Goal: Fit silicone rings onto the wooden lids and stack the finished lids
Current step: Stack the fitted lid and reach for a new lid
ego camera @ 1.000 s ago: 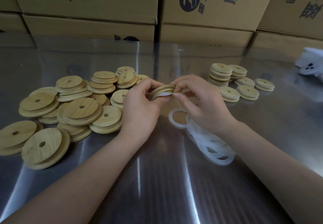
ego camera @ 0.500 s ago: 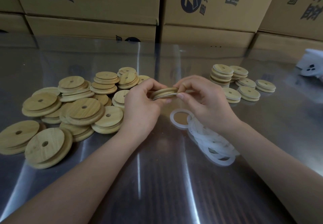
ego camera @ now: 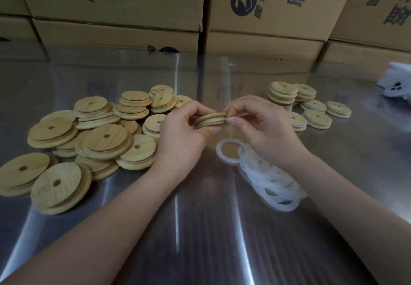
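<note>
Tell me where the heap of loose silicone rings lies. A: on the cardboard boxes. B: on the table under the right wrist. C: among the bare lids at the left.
B: the silicone rings lie heaped on the table, beneath the right hand and its wrist.

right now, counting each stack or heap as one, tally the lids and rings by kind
held lid: 1
stacks of ringed lids: 6
heap of bare lids: 1
heap of rings: 1
total: 9
</note>
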A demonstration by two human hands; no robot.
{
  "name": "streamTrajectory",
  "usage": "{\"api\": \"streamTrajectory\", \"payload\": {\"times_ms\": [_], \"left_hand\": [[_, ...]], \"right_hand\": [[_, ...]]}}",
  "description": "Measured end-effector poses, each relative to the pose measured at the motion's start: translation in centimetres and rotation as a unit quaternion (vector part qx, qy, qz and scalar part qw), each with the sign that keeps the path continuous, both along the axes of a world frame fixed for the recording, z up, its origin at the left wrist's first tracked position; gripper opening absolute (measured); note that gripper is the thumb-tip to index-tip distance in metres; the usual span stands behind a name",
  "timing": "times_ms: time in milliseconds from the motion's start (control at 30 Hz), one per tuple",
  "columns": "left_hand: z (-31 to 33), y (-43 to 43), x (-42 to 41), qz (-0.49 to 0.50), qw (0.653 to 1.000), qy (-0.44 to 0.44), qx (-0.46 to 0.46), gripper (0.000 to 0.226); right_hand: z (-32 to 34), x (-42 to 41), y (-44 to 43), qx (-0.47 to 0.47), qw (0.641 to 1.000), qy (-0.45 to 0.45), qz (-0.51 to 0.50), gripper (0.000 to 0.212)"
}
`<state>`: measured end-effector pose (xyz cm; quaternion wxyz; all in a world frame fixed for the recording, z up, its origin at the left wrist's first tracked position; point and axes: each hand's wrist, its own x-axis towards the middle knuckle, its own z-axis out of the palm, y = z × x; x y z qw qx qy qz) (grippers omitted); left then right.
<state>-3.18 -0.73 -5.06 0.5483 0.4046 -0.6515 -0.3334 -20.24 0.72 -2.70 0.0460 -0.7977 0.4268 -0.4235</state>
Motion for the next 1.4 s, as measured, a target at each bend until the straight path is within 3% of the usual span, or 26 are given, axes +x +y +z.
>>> {"api": "streamTrajectory", "payload": {"times_ms": [833, 1067, 1233, 1400], "left_hand": [[-0.23, 0.45, -0.14, -0.023, 1.000, 0.008, 0.004, 0.030], [-0.34, 0.51, -0.33, -0.014, 1.000, 0.006, 0.017, 0.030], [-0.36, 0.44, -0.42, -0.012, 0.999, 0.020, 0.037, 0.028], [-0.36, 0.38, -0.37, -0.017, 0.998, 0.026, 0.049, 0.023]], "right_hand": [[0.14, -0.08, 0.07, 0.034, 0.999, -0.029, -0.010, 0.005], [0.39, -0.33, -0.32, 0.171, 0.979, -0.111, -0.022, 0.016], [0.59, -0.67, -0.48, 0.256, 0.942, -0.214, 0.016, 0.010], [0.79, -0.93, -0.50, 0.307, 0.921, -0.239, 0.026, 0.008]]}}
